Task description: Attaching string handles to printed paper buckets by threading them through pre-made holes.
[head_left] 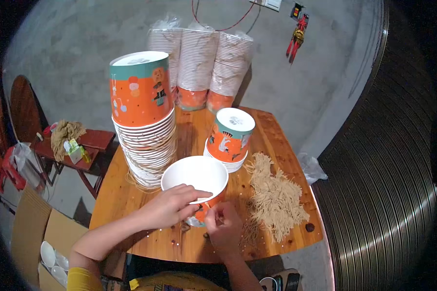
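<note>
One open paper cup (195, 180) is held at its rim by the left hand (172, 206) while the right hand (223, 228) has its fingers pinched at the cup's side, with a tall stack (143, 121) behind and strings (276, 199) waiting just right.

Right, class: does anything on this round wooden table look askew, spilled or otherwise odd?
Yes. The tall stack of upturned orange paper bowls leans left, its lower rims splayed unevenly with beige string caught between them. Small dark specks are scattered on the round wooden table beside the loose heap of beige strings.
</note>
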Available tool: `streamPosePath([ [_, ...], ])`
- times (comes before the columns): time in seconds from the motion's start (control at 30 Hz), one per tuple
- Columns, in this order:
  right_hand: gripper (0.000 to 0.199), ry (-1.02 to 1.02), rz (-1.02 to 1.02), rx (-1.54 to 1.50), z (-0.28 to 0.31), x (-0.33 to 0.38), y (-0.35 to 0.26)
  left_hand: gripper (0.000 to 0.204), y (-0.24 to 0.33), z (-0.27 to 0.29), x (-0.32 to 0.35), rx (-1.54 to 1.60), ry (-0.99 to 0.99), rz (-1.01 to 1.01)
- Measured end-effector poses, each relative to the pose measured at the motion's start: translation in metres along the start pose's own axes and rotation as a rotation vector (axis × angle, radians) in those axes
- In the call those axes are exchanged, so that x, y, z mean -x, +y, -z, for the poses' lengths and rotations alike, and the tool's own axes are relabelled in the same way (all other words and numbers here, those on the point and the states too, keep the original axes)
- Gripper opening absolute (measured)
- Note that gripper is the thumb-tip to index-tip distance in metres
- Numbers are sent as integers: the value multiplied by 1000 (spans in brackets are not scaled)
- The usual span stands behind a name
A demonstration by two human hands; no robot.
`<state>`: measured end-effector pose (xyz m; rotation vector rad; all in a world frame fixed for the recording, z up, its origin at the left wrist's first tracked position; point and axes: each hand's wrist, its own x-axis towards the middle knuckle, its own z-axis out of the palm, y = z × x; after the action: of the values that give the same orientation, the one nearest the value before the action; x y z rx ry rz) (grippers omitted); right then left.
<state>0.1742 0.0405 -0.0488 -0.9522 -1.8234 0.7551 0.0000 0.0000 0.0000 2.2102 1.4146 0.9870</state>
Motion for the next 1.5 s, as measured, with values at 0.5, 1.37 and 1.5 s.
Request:
streamPosePath([
  [0.5,9,55,33,6,-1,0,-5,33,-3,1,-2,10,-127,-13],
  [1.37,11,-140,-133,-54,20,-20,3,10,-4,-19,-27,73,171,7],
  [1.5,9,-185,-195,-145,20,-25,20,30,-15,-21,-26,459,-11,215],
])
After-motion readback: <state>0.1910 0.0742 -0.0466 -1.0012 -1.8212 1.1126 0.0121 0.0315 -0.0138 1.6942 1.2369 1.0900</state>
